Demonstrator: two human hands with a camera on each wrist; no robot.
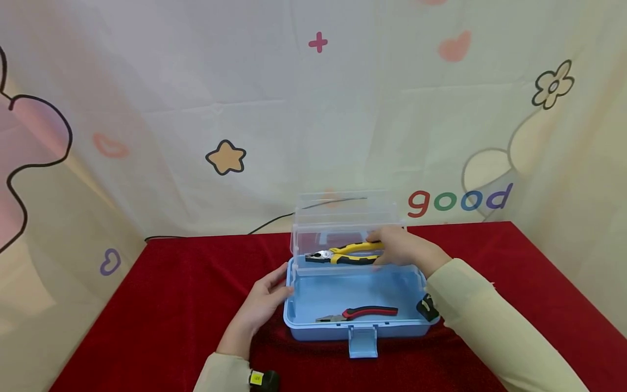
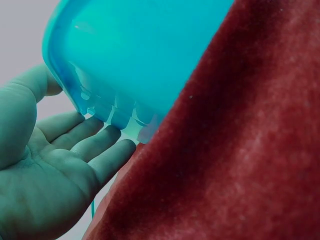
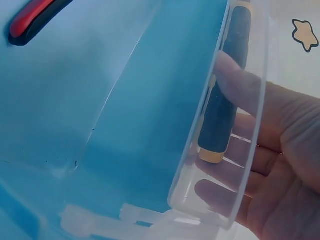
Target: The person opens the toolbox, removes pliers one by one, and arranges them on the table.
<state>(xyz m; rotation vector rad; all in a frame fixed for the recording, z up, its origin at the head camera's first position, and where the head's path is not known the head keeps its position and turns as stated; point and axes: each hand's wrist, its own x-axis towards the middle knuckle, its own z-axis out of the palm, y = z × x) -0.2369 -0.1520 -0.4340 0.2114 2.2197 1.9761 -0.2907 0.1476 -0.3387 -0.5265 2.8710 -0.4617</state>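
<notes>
A blue toolbox (image 1: 362,291) stands with its clear lid raised at the back. My left hand (image 1: 264,296) holds its left side, thumb at the rim and fingers against the outer wall, as the left wrist view also shows. Yellow-and-black pliers (image 1: 343,253) lie along the clear tray (image 1: 313,270) at the back of the box, jaws leftward. My right hand (image 1: 401,247) grips their handle ends, with the thumb over one handle (image 3: 220,125) in the right wrist view; some fingers show through clear plastic. Red-and-black pliers (image 1: 369,311) lie on the box floor near the front.
The box's front latch (image 1: 363,343) hangs down onto a red velvet cloth (image 1: 186,305). Behind is a printed curtain (image 1: 343,120). A dark cable (image 1: 274,221) runs along the table's back edge. A black wrist device (image 1: 427,307) overlaps the box's right corner.
</notes>
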